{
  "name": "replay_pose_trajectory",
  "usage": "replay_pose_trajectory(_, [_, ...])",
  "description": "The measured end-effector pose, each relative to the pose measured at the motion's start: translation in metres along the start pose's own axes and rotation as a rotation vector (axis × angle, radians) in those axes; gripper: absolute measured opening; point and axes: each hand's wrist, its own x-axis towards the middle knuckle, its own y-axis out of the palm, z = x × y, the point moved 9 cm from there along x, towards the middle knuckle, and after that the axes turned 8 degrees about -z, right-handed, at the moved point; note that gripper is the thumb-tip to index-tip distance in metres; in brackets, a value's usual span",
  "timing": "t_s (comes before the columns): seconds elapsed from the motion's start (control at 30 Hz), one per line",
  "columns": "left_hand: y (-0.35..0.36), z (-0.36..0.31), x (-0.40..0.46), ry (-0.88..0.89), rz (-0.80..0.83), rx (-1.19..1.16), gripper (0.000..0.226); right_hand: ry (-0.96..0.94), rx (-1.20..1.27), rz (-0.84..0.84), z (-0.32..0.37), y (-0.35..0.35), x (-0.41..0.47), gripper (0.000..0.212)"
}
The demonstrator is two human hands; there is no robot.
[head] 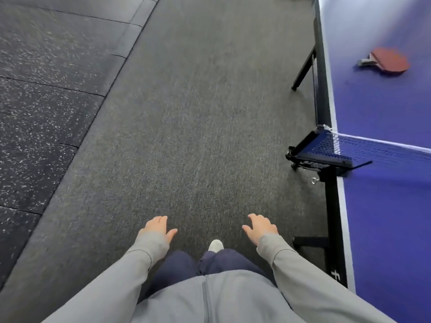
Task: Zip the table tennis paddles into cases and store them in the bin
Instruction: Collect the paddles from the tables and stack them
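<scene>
While standing on grey carpet (198,113) beside a blue table tennis table (384,217) at right, facing speckled black rubber flooring (46,89) at left. Left hand (157,228) and right hand (261,226) low, empty, fingers loosely spread, above the carpet. Red paddle (388,60) lying flat on the far half, beyond the net (373,151), well apart from both hands.

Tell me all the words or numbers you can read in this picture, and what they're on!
No words or numbers can be read here.
Table frame: one small white mark near the bottom, like a sideways letter, too unclear to read.
Red paddle: blurred, no label shows.
Net and its post: no writing shows.
Grey jacket: no logo shows.
</scene>
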Motion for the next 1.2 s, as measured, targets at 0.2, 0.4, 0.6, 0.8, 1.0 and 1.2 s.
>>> replay_pose_trajectory(0.2, [-0.077, -0.021, 0.094, 0.044, -0.043, -0.024, 0.062, -0.003, -0.037, -0.018, 0.032, -0.059, 0.071, 0.051])
replay_pose_trajectory(0.4, [-0.142, -0.031, 0.202, 0.165, -0.043, 0.027, 0.061, 0.025, -0.036, -0.049, 0.093, -0.113, 0.148, 0.050])
replay_pose_trajectory(0.6, [-0.221, -0.045, 0.298, 0.309, -0.039, 0.129, 0.062, 0.112, 0.005, -0.075, 0.147, -0.171, 0.201, 0.050])
replay_pose_trajectory(0.8, [-0.279, -0.084, 0.369, 0.409, -0.043, 0.196, 0.063, 0.222, 0.139, -0.106, 0.158, -0.214, 0.243, 0.049])
replay_pose_trajectory(1.0, [-0.304, -0.157, 0.423, 0.480, -0.001, 0.239, 0.062, 0.342, 0.239, -0.096, 0.119, -0.241, 0.287, 0.048])
replay_pose_trajectory(1.2, [-0.326, -0.263, 0.473, 0.581, 0.011, 0.322, 0.063, 0.460, 0.361, -0.072, 0.057, -0.269, 0.342, 0.048])
